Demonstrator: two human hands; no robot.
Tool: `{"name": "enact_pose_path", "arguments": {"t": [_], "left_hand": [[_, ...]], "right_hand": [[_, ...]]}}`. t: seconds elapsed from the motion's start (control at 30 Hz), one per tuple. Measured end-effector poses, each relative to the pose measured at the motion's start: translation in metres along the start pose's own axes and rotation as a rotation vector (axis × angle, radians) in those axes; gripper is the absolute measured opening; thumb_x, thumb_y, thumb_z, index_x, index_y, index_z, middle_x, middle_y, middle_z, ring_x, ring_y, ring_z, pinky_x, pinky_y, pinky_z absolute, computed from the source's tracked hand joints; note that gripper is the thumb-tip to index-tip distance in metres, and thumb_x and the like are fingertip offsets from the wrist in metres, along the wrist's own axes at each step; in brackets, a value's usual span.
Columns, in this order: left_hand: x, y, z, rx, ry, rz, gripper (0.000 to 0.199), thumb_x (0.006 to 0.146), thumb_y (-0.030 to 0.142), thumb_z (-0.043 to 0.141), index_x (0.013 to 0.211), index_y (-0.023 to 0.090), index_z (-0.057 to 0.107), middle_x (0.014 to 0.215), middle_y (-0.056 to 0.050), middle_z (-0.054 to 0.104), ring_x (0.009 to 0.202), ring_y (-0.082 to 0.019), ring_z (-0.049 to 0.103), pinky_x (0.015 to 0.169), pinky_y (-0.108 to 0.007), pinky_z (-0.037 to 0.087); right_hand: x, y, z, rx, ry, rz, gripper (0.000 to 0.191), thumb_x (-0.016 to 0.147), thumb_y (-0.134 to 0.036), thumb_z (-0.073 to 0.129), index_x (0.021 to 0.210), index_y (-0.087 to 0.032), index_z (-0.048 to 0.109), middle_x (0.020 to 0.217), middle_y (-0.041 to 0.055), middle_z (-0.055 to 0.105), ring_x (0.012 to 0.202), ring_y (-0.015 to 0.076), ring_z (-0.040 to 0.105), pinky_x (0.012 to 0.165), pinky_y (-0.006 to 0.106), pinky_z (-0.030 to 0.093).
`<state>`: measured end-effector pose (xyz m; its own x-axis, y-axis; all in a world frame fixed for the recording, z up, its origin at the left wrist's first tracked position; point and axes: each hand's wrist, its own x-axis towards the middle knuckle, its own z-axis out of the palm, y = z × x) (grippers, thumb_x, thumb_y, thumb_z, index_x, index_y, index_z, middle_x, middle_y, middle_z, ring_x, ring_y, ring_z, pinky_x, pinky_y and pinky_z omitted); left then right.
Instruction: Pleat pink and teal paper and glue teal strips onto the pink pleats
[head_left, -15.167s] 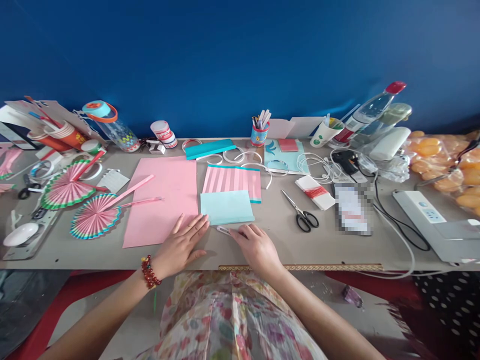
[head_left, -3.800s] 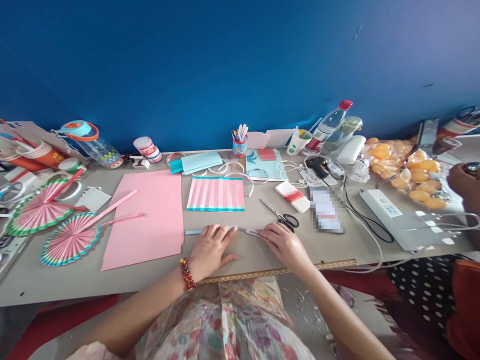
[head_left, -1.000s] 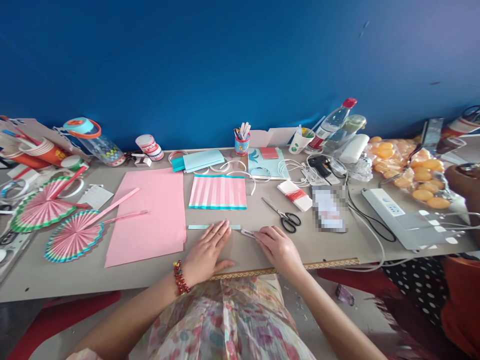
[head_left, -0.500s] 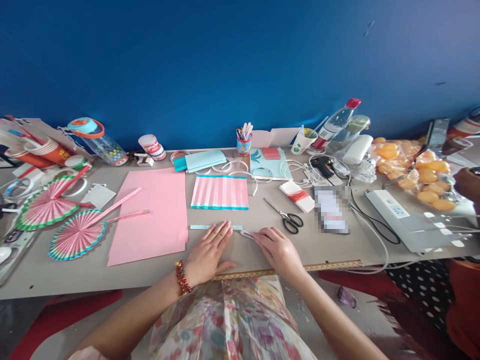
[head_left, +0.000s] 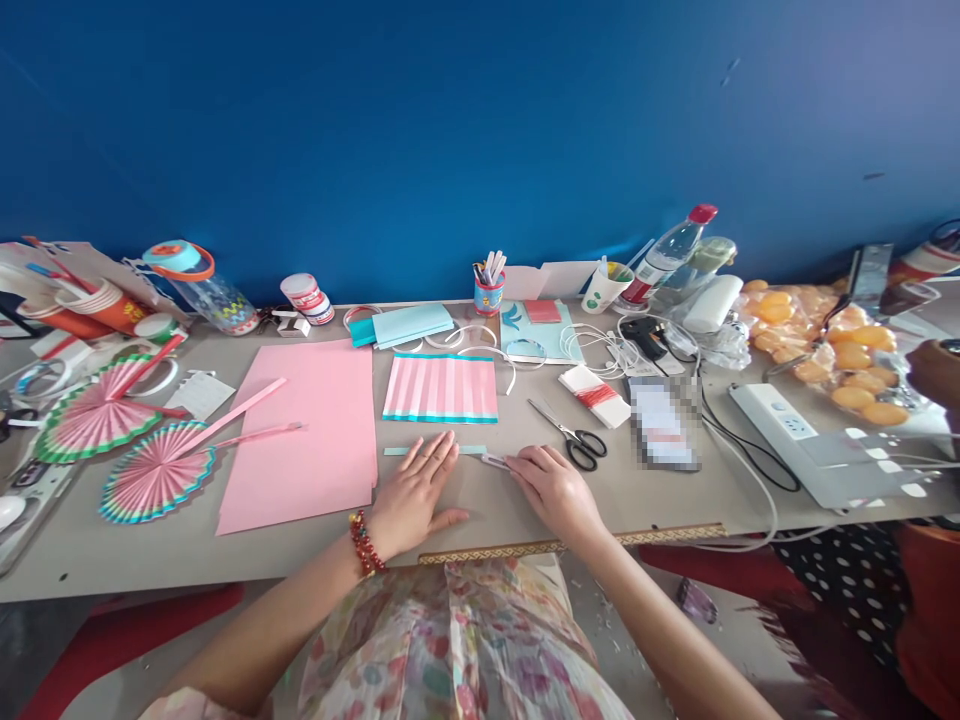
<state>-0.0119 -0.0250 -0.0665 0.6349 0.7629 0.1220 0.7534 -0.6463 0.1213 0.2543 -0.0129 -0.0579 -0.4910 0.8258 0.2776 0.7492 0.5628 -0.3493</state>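
Observation:
My left hand, with a beaded bracelet at the wrist, lies flat on the table with its fingers stretched out. The fingers press on a narrow pale blue-green strip, whose two ends show on either side. Just right of the strip, my right hand is closed around a slim whitish tool; its tip is near the strip's right end, and I cannot make out its kind. Behind the strip lies a pleated pink striped sheet with blue edges. Black-handled scissors lie beyond my right hand.
Large pink paper and two pleated paper fans lie left. A patterned ruler-like strip runs along the front edge. Right are a red-threaded white card, a phone, cables, a power strip and another person's hand.
The view has shifted slightly. My left fingers have slid a little forward over the strip, and the tool in my right hand stays by the strip's right end.

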Motion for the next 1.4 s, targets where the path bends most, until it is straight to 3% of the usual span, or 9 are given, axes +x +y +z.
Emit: {"name": "enact_pose_path", "arguments": {"t": [1.4], "left_hand": [[-0.002,-0.001,0.004,0.025,0.035,-0.003,0.092,0.091,0.07,0.035,0.156,0.009,0.012,0.16,-0.017,0.021,0.148,-0.03,0.022,0.121,-0.048,0.022]], "right_hand": [[0.006,-0.014,0.008,-0.023,0.004,-0.066,0.025,0.099,-0.016,0.045,0.11,-0.015,0.067,0.096,0.009,0.065,0.087,0.0209,0.057,0.078,0.033,0.05]]}}
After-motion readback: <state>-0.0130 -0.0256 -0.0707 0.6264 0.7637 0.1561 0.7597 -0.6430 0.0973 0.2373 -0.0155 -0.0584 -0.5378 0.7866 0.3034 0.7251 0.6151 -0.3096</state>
